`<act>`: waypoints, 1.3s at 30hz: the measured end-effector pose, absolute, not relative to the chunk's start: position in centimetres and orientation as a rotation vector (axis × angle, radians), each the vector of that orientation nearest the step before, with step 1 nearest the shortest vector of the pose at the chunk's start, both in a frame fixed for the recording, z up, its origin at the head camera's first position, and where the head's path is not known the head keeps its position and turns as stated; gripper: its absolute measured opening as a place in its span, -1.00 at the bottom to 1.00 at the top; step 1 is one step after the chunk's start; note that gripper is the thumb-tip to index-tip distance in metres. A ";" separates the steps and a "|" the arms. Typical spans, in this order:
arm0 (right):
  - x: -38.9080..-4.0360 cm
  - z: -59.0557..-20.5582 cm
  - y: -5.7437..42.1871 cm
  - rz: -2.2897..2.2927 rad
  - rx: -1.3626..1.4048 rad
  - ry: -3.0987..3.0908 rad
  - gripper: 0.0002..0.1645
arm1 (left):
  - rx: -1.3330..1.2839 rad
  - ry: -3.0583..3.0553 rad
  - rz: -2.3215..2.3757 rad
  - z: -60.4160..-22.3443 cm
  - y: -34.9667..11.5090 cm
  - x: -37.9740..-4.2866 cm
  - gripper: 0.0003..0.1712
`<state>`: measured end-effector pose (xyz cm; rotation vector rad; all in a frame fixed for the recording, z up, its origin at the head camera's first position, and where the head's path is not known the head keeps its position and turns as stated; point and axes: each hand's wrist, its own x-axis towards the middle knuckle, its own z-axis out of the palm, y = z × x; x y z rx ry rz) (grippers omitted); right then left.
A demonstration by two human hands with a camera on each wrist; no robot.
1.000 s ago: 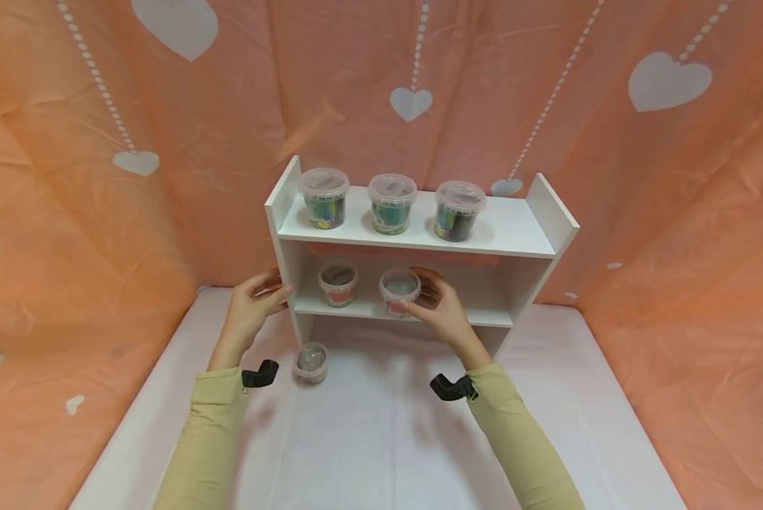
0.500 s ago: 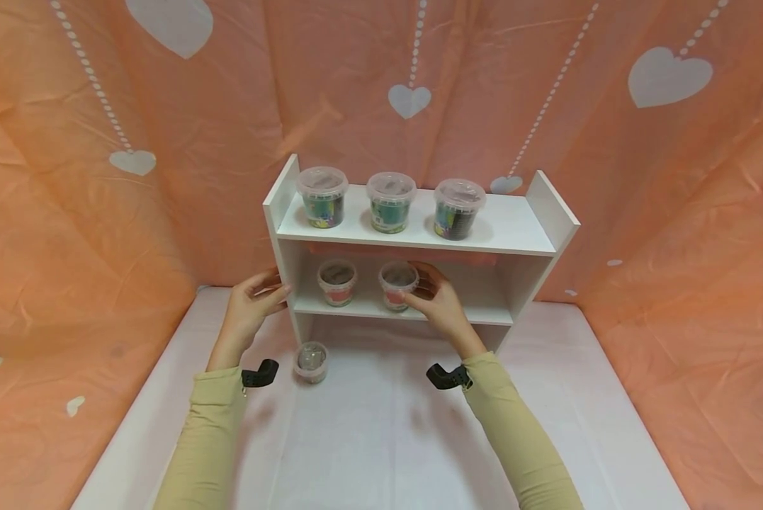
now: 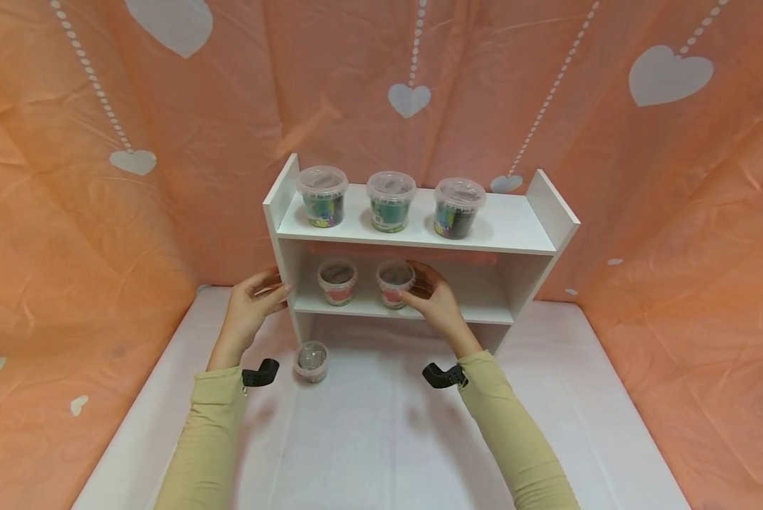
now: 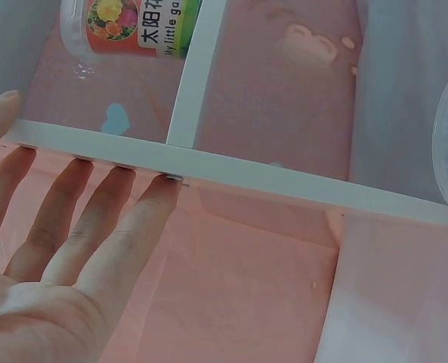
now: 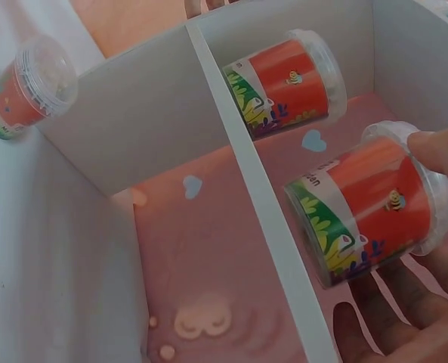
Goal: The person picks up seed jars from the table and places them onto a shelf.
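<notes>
A small white two-tier shelf (image 3: 381, 242) stands on the table. My left hand (image 3: 253, 304) holds its left side panel, with thumb and straight fingers on opposite sides of the edge in the left wrist view. On the middle board, my right hand (image 3: 441, 304) grips a lidded plastic tub (image 3: 394, 285) with a red label, thumb at the lid and fingers round the far side. The right wrist view shows that tub (image 5: 375, 204) beside the board's edge. Left of it stands a matching red-labelled tub (image 3: 337, 283), apart from it.
Along the top board stand three green-labelled tubs: left (image 3: 323, 198), middle (image 3: 390, 203) and right (image 3: 459, 209). Another tub (image 3: 311, 361) sits on the white tabletop (image 3: 355, 439) near the shelf's lower left corner. An orange curtain (image 3: 355, 85) with hearts hangs behind and at both sides.
My right hand has moved the tub slightly left and back over the middle board, and the tub has turned more upright. The left hand stays on the side panel.
</notes>
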<state>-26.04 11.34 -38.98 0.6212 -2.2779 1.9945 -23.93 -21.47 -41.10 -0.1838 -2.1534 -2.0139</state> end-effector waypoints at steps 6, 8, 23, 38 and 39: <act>-26.1 -38.9 11.1 2.023 0.619 -2.258 -0.27 | -0.178 -2.150 -2.023 -41.1 -21.4 -24.0 -0.40; -26.2 -38.9 11.0 2.021 0.625 -2.258 -0.27 | -0.179 -2.148 -2.024 -41.0 -21.4 -24.0 -0.40; -26.4 -39.2 10.7 2.017 0.584 -2.303 -0.28 | -0.183 -2.140 -2.031 -41.1 -21.5 -23.9 -0.40; -26.4 -39.4 10.7 2.044 0.639 -2.296 -0.23 | -0.165 -2.172 -2.011 -41.1 -21.5 -23.8 -0.38; -26.4 -39.4 10.8 2.043 0.644 -2.295 -0.23 | -0.163 -2.173 -2.012 -41.0 -21.4 -23.8 -0.38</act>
